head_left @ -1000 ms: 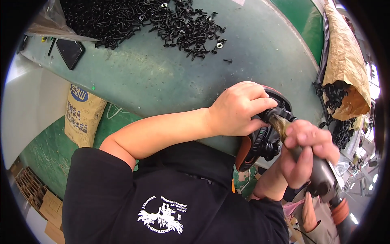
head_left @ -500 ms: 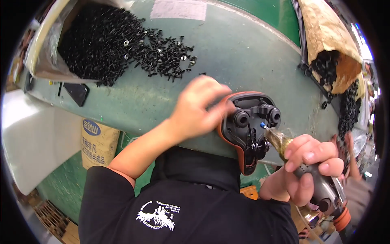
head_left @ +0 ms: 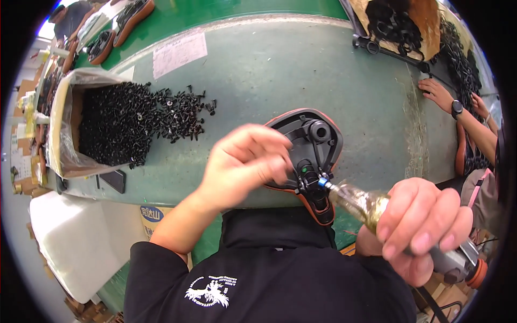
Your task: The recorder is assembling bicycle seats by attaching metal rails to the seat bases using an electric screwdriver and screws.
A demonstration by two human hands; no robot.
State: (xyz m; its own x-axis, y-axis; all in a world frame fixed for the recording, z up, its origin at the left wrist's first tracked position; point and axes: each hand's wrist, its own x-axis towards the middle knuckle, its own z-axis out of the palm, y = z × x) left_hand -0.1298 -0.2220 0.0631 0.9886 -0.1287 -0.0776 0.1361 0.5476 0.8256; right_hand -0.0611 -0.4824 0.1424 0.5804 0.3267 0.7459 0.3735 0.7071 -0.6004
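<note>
An upside-down bicycle saddle (head_left: 335,144), black underneath with a reddish-brown rim, lies at the table's near edge, its narrow nose toward me. My right hand (head_left: 423,229) is wrapped round a power screwdriver (head_left: 353,200) with a metal body and a clear, yellowish wrapped front. Its blue-collared tip (head_left: 323,182) is at the fittings near the saddle's nose; whether the bit sits on a screw is too small to tell. My left hand (head_left: 245,164), slightly blurred, hovers over the saddle's left side with loosely curled fingers, thumb apart. It hides part of that side; nothing shows in it.
A plastic-lined box (head_left: 67,134) at left spills black screws (head_left: 116,121) onto the green table (head_left: 258,70). A phone (head_left: 113,181) lies below it. At right are a carton of black parts (head_left: 393,27) and another person's hand (head_left: 437,94). More saddles (head_left: 132,21) stand far left.
The screwdriver tip has shifted from between the saddle's round fittings toward its nose. My left hand has moved further over the saddle's left side. The whole view has shifted too.
</note>
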